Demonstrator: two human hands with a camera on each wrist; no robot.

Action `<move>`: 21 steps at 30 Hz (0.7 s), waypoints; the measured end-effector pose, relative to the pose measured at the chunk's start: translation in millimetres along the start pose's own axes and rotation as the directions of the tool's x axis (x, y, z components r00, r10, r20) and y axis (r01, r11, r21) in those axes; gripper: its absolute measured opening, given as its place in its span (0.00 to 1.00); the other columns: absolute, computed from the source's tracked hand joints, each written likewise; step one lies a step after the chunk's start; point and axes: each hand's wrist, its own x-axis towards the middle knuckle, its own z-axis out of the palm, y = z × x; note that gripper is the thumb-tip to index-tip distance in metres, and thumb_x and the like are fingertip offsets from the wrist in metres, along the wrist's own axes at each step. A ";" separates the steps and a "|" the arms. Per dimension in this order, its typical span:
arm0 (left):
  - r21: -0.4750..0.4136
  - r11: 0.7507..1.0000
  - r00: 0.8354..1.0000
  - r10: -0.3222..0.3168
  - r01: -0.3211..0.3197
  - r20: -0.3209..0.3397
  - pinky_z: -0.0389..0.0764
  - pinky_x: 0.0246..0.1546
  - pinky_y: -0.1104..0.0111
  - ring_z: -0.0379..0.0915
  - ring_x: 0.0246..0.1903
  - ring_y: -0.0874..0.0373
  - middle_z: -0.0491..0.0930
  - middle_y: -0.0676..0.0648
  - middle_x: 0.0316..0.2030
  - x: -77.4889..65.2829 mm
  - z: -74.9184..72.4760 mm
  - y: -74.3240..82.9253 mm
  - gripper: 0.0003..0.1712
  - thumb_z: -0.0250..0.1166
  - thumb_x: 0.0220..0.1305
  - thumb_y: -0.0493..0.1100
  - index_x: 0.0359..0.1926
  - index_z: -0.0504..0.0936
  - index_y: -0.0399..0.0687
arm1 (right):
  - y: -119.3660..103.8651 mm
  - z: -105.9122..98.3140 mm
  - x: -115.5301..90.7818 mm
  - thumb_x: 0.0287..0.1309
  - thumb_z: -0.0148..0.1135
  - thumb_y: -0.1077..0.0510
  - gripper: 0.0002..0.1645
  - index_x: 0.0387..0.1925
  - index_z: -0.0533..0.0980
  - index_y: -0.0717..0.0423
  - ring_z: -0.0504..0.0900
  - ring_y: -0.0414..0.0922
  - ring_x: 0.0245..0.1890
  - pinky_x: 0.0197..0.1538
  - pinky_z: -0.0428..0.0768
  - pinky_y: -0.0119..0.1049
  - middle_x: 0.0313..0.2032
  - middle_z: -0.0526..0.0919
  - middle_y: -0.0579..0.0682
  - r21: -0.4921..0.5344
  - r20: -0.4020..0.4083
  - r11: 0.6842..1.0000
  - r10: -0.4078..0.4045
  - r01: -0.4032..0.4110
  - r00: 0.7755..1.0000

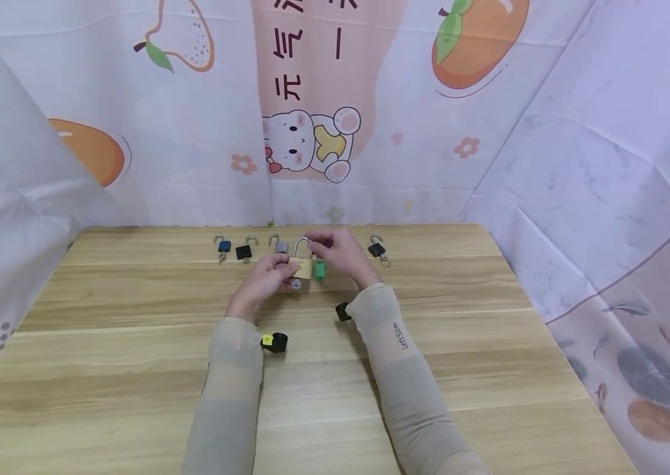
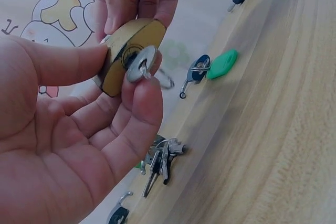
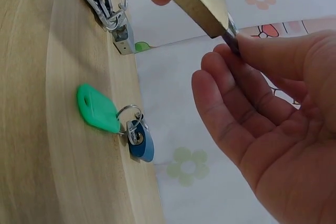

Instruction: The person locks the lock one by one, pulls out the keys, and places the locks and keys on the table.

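Note:
A brass padlock [image 1: 301, 268] is held up above the table, between both hands. My left hand [image 1: 268, 276] grips its body with thumb and fingers. A key with a round silver head [image 2: 143, 64] sits in the keyhole at the underside, against a left fingertip. My right hand [image 1: 342, 254] pinches the metal shackle [image 1: 302, 242] between thumb and fingers. Whether the shackle is locked or loose, I cannot tell. Below and behind lies a blue padlock [image 3: 140, 141], with a green key tag [image 3: 98, 109] hanging on its key ring.
Along the table's back edge lie a blue padlock [image 1: 224, 246], a black padlock [image 1: 243, 252] and a silver padlock [image 1: 281, 247], shackles raised, keys attached. A dark padlock [image 1: 377, 250] with keys lies to the right. A printed curtain [image 1: 192, 165] hangs behind the wooden table [image 1: 133, 369].

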 end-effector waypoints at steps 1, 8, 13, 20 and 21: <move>-0.001 1.000 1.000 0.000 0.000 -0.001 0.84 0.45 0.62 0.78 0.35 0.57 0.79 0.43 0.40 0.0 -0.1 -0.2 0.17 0.56 0.77 0.39 0.58 0.74 0.30 | -0.5 0.5 0.0 0.70 0.63 0.61 0.15 0.54 0.83 0.61 0.84 0.45 0.38 0.40 0.84 0.35 0.41 0.88 0.52 0.003 -0.001 1.000 0.000 0.000 1.000; -0.012 1.000 1.000 0.008 -0.008 -0.010 0.85 0.47 0.62 0.81 0.37 0.56 0.80 0.41 0.43 0.5 -0.2 -1.7 0.17 0.55 0.78 0.39 0.58 0.73 0.30 | -0.4 3.2 0.3 0.70 0.63 0.62 0.14 0.54 0.83 0.62 0.84 0.43 0.35 0.37 0.83 0.33 0.39 0.88 0.54 0.021 -0.014 1.000 0.017 -0.017 1.000; -0.007 1.000 0.999 0.024 -0.025 -0.029 0.84 0.46 0.63 0.79 0.39 0.55 0.78 0.41 0.45 -0.2 -0.6 -0.7 0.18 0.56 0.78 0.40 0.58 0.74 0.30 | -0.5 4.2 0.8 0.69 0.63 0.62 0.14 0.53 0.83 0.62 0.82 0.43 0.33 0.35 0.81 0.32 0.37 0.87 0.52 0.047 -0.012 0.999 0.022 -0.022 1.000; -0.008 1.000 0.998 0.026 -0.027 -0.058 0.83 0.44 0.65 0.79 0.37 0.57 0.82 0.40 0.45 0.8 -0.8 0.7 0.18 0.57 0.77 0.40 0.59 0.75 0.30 | -3.8 5.8 -1.0 0.69 0.63 0.62 0.13 0.53 0.83 0.61 0.82 0.45 0.32 0.39 0.85 0.46 0.34 0.86 0.50 0.087 -0.002 0.995 0.046 -0.045 0.999; -0.007 0.999 0.998 0.032 -0.032 -0.061 0.83 0.42 0.66 0.79 0.36 0.58 0.82 0.40 0.44 1.2 -0.6 0.6 0.18 0.58 0.77 0.39 0.59 0.76 0.30 | -4.1 5.8 -1.4 0.70 0.63 0.62 0.14 0.53 0.83 0.62 0.82 0.46 0.32 0.41 0.85 0.49 0.35 0.86 0.51 0.100 0.000 0.993 0.056 -0.056 0.998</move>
